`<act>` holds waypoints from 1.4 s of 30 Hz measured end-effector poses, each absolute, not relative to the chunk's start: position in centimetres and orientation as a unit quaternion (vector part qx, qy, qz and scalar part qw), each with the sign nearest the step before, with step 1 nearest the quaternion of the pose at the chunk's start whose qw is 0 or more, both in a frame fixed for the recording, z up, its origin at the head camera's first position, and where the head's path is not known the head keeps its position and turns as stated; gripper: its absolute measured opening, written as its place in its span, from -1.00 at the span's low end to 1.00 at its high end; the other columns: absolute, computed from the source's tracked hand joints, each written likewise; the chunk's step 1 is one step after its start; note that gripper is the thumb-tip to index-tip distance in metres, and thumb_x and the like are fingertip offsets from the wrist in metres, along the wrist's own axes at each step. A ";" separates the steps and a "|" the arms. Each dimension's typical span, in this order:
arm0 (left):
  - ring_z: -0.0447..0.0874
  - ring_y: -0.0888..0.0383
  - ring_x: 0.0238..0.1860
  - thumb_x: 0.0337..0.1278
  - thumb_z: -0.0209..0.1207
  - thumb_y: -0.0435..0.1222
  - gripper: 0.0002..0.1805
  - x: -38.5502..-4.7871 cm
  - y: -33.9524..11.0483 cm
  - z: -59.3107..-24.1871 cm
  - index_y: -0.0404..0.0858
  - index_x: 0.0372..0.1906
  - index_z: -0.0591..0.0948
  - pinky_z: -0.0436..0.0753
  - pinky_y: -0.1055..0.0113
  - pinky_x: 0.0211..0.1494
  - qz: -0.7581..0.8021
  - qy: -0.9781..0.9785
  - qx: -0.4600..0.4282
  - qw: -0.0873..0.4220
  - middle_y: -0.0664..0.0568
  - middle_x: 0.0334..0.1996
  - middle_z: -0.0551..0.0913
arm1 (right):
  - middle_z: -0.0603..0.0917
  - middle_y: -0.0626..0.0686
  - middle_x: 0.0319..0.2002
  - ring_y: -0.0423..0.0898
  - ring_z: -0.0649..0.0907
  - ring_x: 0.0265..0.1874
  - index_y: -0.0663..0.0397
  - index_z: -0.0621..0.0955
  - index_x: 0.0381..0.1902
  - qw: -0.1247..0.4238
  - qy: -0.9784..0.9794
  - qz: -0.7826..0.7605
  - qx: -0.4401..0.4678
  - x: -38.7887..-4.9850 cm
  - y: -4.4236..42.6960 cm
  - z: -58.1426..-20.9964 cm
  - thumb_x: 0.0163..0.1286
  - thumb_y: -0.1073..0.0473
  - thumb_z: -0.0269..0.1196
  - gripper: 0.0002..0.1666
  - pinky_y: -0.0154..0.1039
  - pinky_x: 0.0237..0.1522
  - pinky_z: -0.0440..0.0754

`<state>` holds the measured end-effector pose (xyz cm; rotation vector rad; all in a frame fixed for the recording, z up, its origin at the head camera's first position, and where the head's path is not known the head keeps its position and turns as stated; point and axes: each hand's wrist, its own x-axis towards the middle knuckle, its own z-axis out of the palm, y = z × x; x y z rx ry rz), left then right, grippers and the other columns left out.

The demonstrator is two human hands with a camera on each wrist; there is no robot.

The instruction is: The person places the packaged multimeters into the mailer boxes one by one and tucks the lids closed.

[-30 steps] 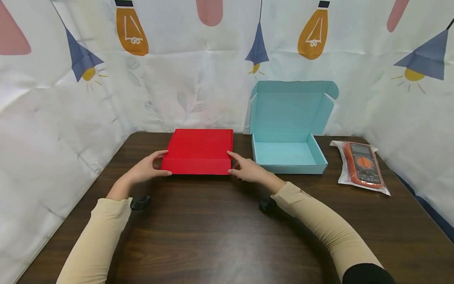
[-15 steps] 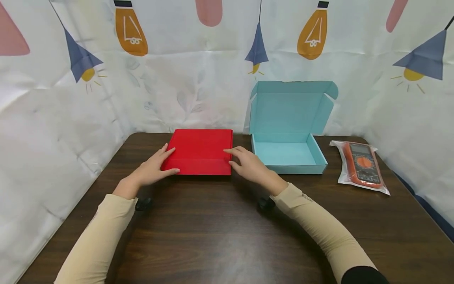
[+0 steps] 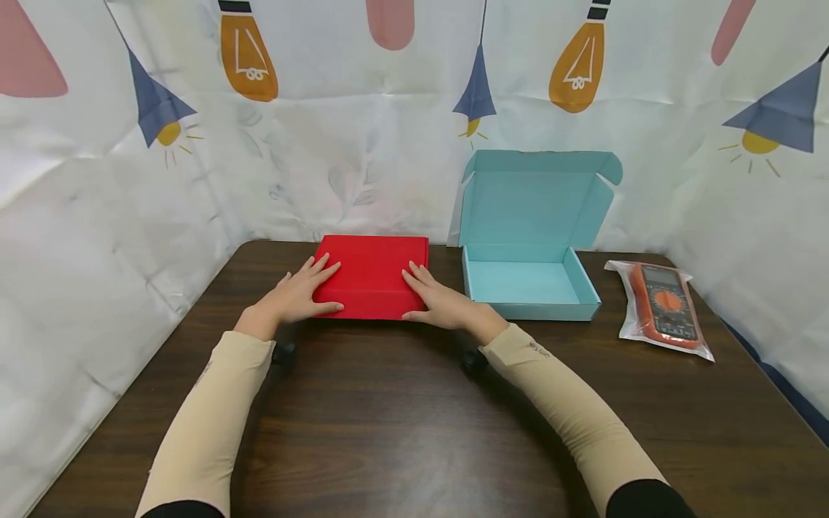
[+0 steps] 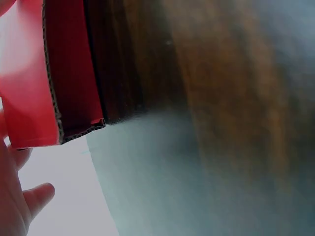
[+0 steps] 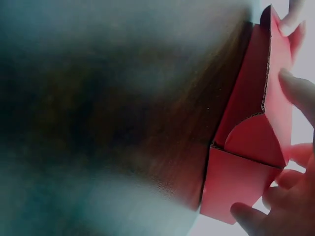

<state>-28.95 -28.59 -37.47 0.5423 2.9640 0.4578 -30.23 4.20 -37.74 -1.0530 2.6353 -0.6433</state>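
A red cardboard box [image 3: 372,262] lies on the table with its lid down; the front flap [image 3: 372,305] slants toward me. Spread fingers of my left hand [image 3: 293,296] rest on the lid's left part, with the thumb at the front flap. My right hand [image 3: 448,302] lies over the right front corner, fingers straight on the lid and thumb low on the flap. The left wrist view shows the box's raw cardboard edge [image 4: 50,83] and part of the hand. In the right wrist view, a rounded side tab [image 5: 257,136] shows at the corner, beside the fingers.
An open light blue box [image 3: 518,280] stands to the right of the red one, its lid raised against the printed backdrop [image 3: 382,165]. Farther right, an orange multimeter [image 3: 666,302] lies in a clear plastic bag. Dark wooden tabletop [image 3: 382,417] spreads out in front.
Both hands have moved from the red box's sides inward onto its top and front flap, and their fingers have spread. The box has stayed in about the same place.
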 end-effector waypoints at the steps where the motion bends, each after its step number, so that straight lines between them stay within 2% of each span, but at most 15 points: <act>1: -0.21 -0.37 0.58 0.20 0.29 0.12 0.07 -29.1 -28.6 -37.5 -0.24 0.64 0.07 -0.07 -0.50 0.43 0.147 0.972 0.177 0.046 -0.29 0.62 -0.08 | -0.21 0.07 0.67 0.06 -0.16 0.62 0.05 -0.05 0.68 0.116 0.902 -0.210 -0.359 -30.3 4.1 -37.8 0.43 -0.08 0.35 0.13 -0.12 0.31 0.51; 7: -0.20 -0.34 0.58 0.16 0.30 0.16 0.11 -29.6 -28.5 -37.5 -0.22 0.65 0.05 -0.05 -0.52 0.41 0.135 0.975 0.168 0.052 -0.26 0.63 -0.07 | -0.17 0.11 0.66 0.08 -0.17 0.62 0.05 -0.03 0.68 0.098 0.916 -0.156 -0.356 -30.6 3.5 -37.9 0.39 -0.09 0.38 0.15 -0.11 0.34 0.48; 13: -0.21 -0.32 0.59 0.19 0.30 0.15 0.12 -29.8 -28.5 -37.7 -0.21 0.66 0.00 -0.04 -0.50 0.42 0.122 0.978 0.163 0.054 -0.24 0.63 -0.08 | -0.09 0.14 0.65 0.15 -0.08 0.61 0.07 0.01 0.67 0.078 0.923 -0.129 -0.355 -30.8 3.3 -38.0 0.37 -0.09 0.40 0.16 0.15 0.48 0.22; 15: -0.22 -0.32 0.59 0.20 0.31 0.14 0.12 -29.9 -28.5 -37.8 -0.22 0.66 -0.01 -0.03 -0.49 0.43 0.117 0.978 0.163 0.052 -0.24 0.63 -0.09 | -0.07 0.15 0.64 0.16 -0.05 0.60 0.06 0.00 0.67 0.075 0.924 -0.120 -0.354 -30.9 3.2 -37.9 0.36 -0.09 0.40 0.17 0.17 0.48 0.22; 23: -0.20 -0.35 0.57 0.14 0.35 0.12 0.15 -29.9 -28.6 -37.8 -0.24 0.65 0.00 0.03 -0.52 0.39 0.107 0.979 0.168 0.047 -0.27 0.62 -0.08 | -0.23 0.13 0.66 0.16 -0.17 0.61 -0.04 -0.14 0.69 0.103 0.927 -0.088 -0.350 -31.3 2.7 -37.5 0.39 -0.15 0.35 0.22 0.20 0.47 0.21; 26: -0.20 -0.35 0.57 0.07 0.39 0.13 0.19 -29.8 -28.6 -38.0 -0.23 0.65 0.01 0.04 -0.53 0.38 0.114 0.978 0.170 0.048 -0.27 0.62 -0.07 | -0.27 0.15 0.66 0.19 -0.20 0.60 -0.06 -0.16 0.69 0.113 0.928 -0.088 -0.345 -31.3 2.7 -37.5 0.39 -0.14 0.36 0.23 0.16 0.47 0.24; 33: -0.20 -0.35 0.57 0.00 0.42 0.12 0.23 -29.6 -28.4 -38.3 -0.23 0.65 0.02 0.06 -0.53 0.38 0.125 0.977 0.168 0.038 -0.26 0.62 -0.07 | -0.14 0.13 0.65 0.16 -0.12 0.60 -0.14 -0.08 0.69 0.093 0.934 -0.076 -0.337 -31.3 2.5 -37.7 0.34 -0.13 0.41 0.22 -0.09 0.26 0.57; 37: -0.17 -0.35 0.57 0.01 0.44 0.10 0.21 -29.6 -28.1 -38.5 -0.24 0.65 0.04 0.16 -0.48 0.38 0.116 0.979 0.166 0.018 -0.25 0.62 -0.03 | 0.01 0.16 0.62 0.16 0.03 0.57 -0.14 -0.01 0.68 0.056 0.939 -0.040 -0.336 -31.5 2.3 -37.8 0.29 -0.14 0.45 0.23 -0.06 0.24 0.58; 42: -0.12 -0.39 0.55 0.04 0.44 0.03 0.18 -29.4 -27.7 -38.4 -0.31 0.63 0.05 0.37 -0.37 0.32 0.088 0.982 0.167 0.000 -0.30 0.60 0.01 | 0.16 0.18 0.54 0.13 0.19 0.48 -0.04 0.04 0.67 0.023 0.941 0.004 -0.337 -31.8 1.6 -37.6 0.23 -0.15 0.49 0.26 -0.05 0.26 0.56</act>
